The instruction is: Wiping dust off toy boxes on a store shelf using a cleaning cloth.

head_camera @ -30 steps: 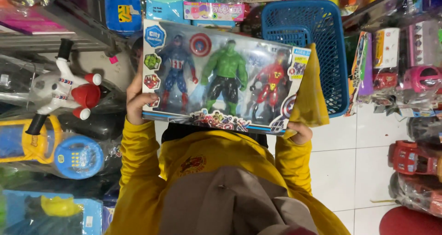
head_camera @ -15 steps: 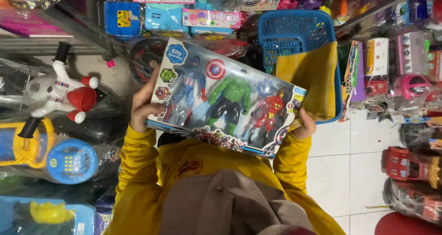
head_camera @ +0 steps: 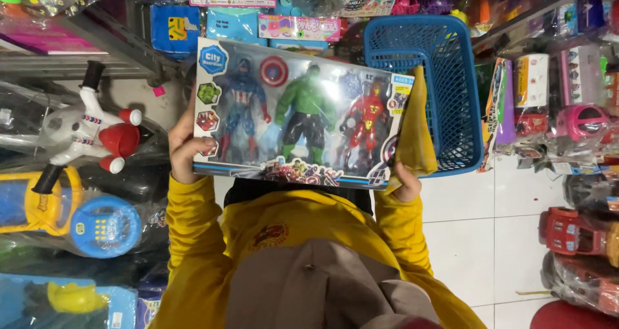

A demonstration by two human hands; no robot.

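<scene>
Toy box with three figures sits in both our hands, held up in front of our yellow top. We see our left hand curled tight on one short end, and our right hand closed on the other end. Just beside the box is a blue basket with a yellow cloth on its edge. Toys fill the shelves around us.
</scene>
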